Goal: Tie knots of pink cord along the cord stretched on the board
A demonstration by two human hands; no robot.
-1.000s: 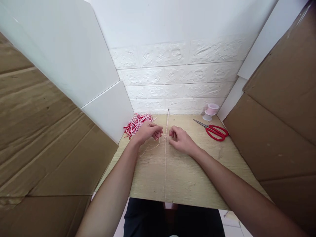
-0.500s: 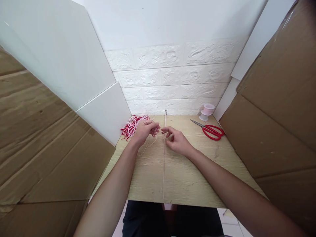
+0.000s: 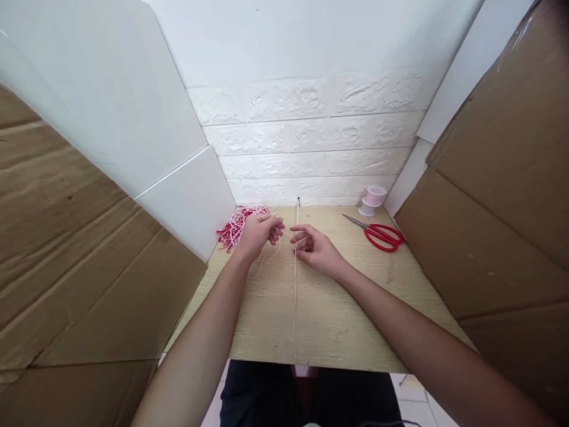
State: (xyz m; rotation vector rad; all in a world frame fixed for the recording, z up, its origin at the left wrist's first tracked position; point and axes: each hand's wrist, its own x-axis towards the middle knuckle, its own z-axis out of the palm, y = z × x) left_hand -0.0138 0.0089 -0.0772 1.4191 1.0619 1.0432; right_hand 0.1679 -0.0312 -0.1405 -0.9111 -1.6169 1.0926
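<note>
A pale cord (image 3: 294, 302) runs straight down the wooden tabletop, from a small dark fixing (image 3: 299, 200) at the wall to the front edge. Its far stretch looks thicker and knotted. Just left of it, my left hand (image 3: 260, 234) pinches a thin pale thread (image 3: 276, 254), whose slack loops down onto the wood. On the other side my right hand (image 3: 317, 252) has its fingers curled around the thread beside the cord, index finger reaching left. Fine strands cross the small gap between both hands. Exactly how the thread passes through the right fingers is too small to tell.
Behind my left hand lies a tangled heap of red and white cords (image 3: 235, 228). Red-handled scissors (image 3: 383, 236) rest at the right, near two stacked spools (image 3: 372, 198). Cardboard panels (image 3: 498, 237) flank both sides, and a white brick-patterned wall (image 3: 306, 139) closes the back.
My left hand has shifted slightly left, away from the cord. The right fingers have curled in closer at the cord, and the gap between the hands is a little wider.
</note>
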